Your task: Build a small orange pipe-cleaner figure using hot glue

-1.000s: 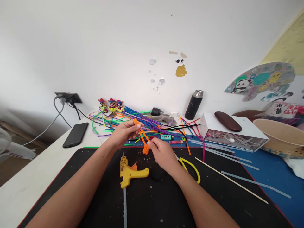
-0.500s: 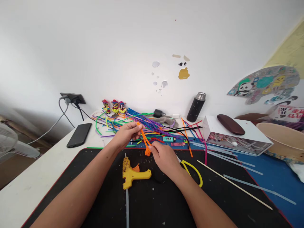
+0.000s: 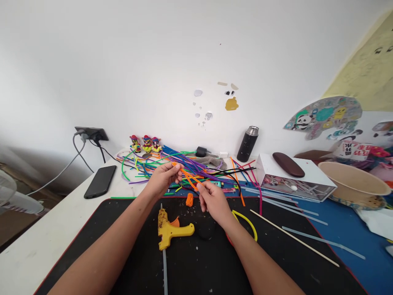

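Observation:
Several orange pipe cleaners (image 3: 189,177) stretch between my two hands above the back of the black mat. My left hand (image 3: 167,177) pinches their left end between thumb and fingertips. On the other end, my right hand (image 3: 212,199) closes its thumb and index finger. A small orange coiled bundle (image 3: 189,200) lies on the mat just below, apart from both hands. Nearer to me rests a yellow hot glue gun (image 3: 172,229) with a clear glue stick in its back. Yellow-handled scissors (image 3: 250,223) lie partly hidden under my right forearm.
A heap of coloured pipe cleaners (image 3: 196,162) spreads along the wall. Small figurines (image 3: 147,144), a phone (image 3: 100,181), a black flask (image 3: 247,144) and a white box (image 3: 267,166) stand around it. Glue sticks (image 3: 324,242) and a wooden stick (image 3: 294,237) lie at right.
The orange coiled bundle, earlier at my right fingertips, now lies on the mat. My right hand has shifted slightly right, and the orange strands are spread between the hands. The view has turned a little.

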{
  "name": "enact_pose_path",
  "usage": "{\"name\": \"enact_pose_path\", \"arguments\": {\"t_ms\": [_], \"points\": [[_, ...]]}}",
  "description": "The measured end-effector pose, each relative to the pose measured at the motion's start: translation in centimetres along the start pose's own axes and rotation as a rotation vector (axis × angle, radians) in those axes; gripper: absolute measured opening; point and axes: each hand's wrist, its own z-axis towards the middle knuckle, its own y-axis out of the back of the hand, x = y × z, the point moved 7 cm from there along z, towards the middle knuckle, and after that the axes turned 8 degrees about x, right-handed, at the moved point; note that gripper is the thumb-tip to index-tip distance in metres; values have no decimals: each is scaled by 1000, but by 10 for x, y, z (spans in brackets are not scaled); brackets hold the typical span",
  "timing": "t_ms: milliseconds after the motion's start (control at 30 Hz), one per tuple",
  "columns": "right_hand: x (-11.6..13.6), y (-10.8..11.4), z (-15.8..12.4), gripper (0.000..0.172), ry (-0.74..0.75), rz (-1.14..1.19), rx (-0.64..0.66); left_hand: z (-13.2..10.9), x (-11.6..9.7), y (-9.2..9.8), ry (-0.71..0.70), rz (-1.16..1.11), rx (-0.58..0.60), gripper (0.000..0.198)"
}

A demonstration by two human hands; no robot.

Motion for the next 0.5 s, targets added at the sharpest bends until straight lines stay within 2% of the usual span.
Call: {"name": "enact_pose_path", "arguments": {"t_ms": [167,367,500], "points": [[4,8,-2,44,31,-171,-58,-1,-1,0,6,-13,5,47],[7,8,-4,37,49,-466,-37,-1,0,1,12,1,23,46],[7,9,-4,37,50,-526,-30,0,3,3,25,-15,13,47]]}}
